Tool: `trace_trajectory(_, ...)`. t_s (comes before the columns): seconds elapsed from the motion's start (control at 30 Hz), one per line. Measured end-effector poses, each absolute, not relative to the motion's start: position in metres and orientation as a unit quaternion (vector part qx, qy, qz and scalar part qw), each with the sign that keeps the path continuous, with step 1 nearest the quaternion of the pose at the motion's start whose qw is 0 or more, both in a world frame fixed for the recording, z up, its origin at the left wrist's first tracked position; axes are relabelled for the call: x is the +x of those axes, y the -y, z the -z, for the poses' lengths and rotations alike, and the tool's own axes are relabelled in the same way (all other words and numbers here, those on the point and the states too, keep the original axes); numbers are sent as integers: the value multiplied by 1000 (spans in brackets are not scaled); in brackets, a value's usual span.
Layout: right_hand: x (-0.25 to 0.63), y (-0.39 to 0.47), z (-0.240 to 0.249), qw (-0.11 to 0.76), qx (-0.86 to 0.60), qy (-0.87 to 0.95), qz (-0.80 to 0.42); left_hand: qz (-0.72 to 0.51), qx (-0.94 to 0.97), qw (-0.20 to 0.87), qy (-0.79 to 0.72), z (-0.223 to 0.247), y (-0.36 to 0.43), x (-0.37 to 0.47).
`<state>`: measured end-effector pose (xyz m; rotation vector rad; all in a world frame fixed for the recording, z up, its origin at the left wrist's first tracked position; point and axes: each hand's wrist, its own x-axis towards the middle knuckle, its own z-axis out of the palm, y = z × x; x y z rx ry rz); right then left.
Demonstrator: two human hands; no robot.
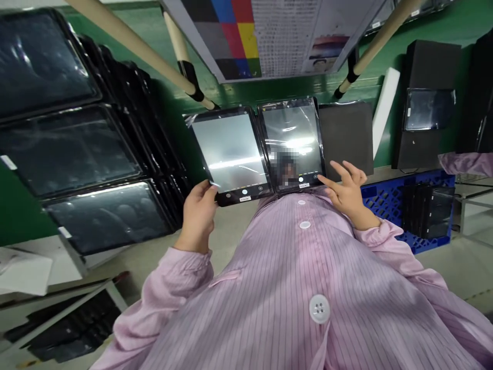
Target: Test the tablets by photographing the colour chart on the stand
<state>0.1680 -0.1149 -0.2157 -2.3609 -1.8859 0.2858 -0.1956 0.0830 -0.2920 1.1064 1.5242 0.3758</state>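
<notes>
Two tablets lie side by side in front of me, both lit with a camera screen and wrapped in clear film. My left hand (199, 213) pinches the lower left corner of the left tablet (231, 144) between thumb and fingers. Over the lower right corner of the right tablet (290, 133) is my right hand (344, 190), fingers spread, one fingertip at or just above the glass beside the on-screen buttons. Each tablet bears a small white label on its lower edge. A dark grey flat pad (346, 136) lies right of them.
Stacked film-wrapped tablets (69, 149) fill the left of the green table. Ahead, a printed colour chart (269, 41) stands on beige poles (146, 51). To the right are a white strip (386, 108), another tablet (429, 110) and a blue crate (389, 205). A pink sleeve (468, 163) shows at far right.
</notes>
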Motion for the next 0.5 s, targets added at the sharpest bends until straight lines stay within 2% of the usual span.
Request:
trace_trajectory(0.17, 158, 113, 226, 83, -781, 612, -98, -179, 396, 583, -687, 289, -98, -193)
trace_trajectory(0.33, 192, 117, 222, 135, -853, 505, -6, -216, 392, 581, -680, 282, -110, -195)
trace_trajectory(0.5, 200, 100, 219, 170, -846, 495, -102, -242, 445, 614, -605, 272, -119, -201)
